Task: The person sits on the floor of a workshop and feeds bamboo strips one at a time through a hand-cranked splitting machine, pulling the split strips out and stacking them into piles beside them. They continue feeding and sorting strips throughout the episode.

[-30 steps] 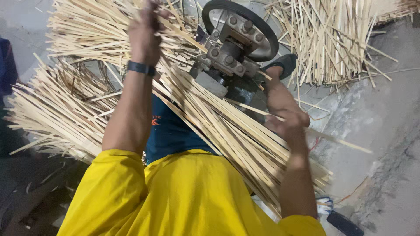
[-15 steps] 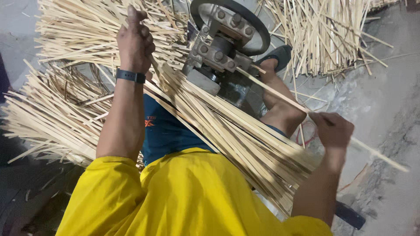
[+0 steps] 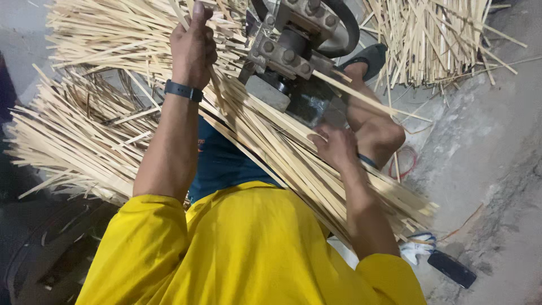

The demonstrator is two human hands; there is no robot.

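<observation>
Up near the top of the view, the left hand [image 3: 193,46] is raised with its fingers [image 3: 199,11] curled shut around a thin, flat bamboo strip [image 3: 217,93], pale yellow and straight-edged, which slants down toward the lap. The right hand [image 3: 334,146] rests on a long bundle of bamboo strips [image 3: 316,169] lying diagonally across the lap; its fingers bend over the top strips, though whether they actually grip one cannot be told. Just beyond the bundle stands a grey metal splitting machine [image 3: 288,56], blocky, bolted, with a dark round wheel [image 3: 344,28] behind it. A single strip [image 3: 367,99] juts from the machine to the right. Loose heaps of strips [image 3: 84,130] fan out over the rough concrete floor [image 3: 485,147]. A dark band [image 3: 183,90] circles the left wrist, above a smooth yellow sleeve [image 3: 141,243].
</observation>
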